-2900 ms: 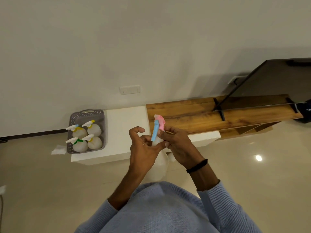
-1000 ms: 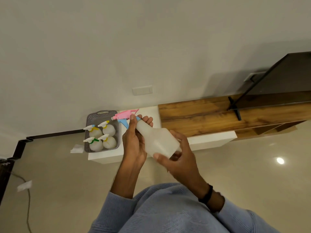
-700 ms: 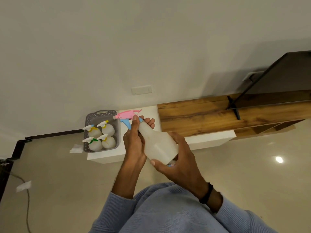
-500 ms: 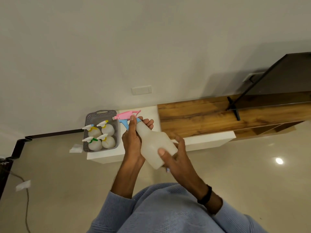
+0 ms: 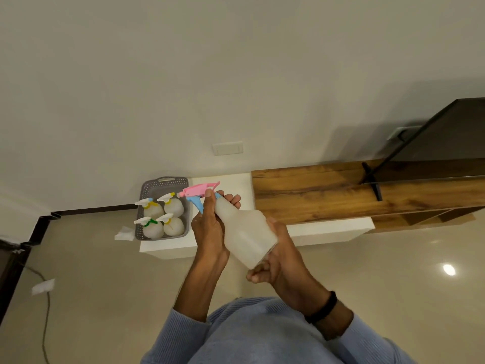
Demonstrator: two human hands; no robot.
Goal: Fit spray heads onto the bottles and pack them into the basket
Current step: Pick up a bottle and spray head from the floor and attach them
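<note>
Your two hands hold a translucent white plastic spray bottle (image 5: 244,232) in the air, in front of the low white counter (image 5: 236,183). Its long axis runs diagonally: base toward you and to the right, neck away and to the left. Your left hand (image 5: 210,227) is closed around the neck, just below the pink-and-blue spray head (image 5: 199,191), whose nozzle points left toward the grey perforated plastic basket (image 5: 165,183). Your right hand (image 5: 278,261) cups the base. The basket sits on the counter's left end with four white bottles (image 5: 162,219) upright inside.
</note>
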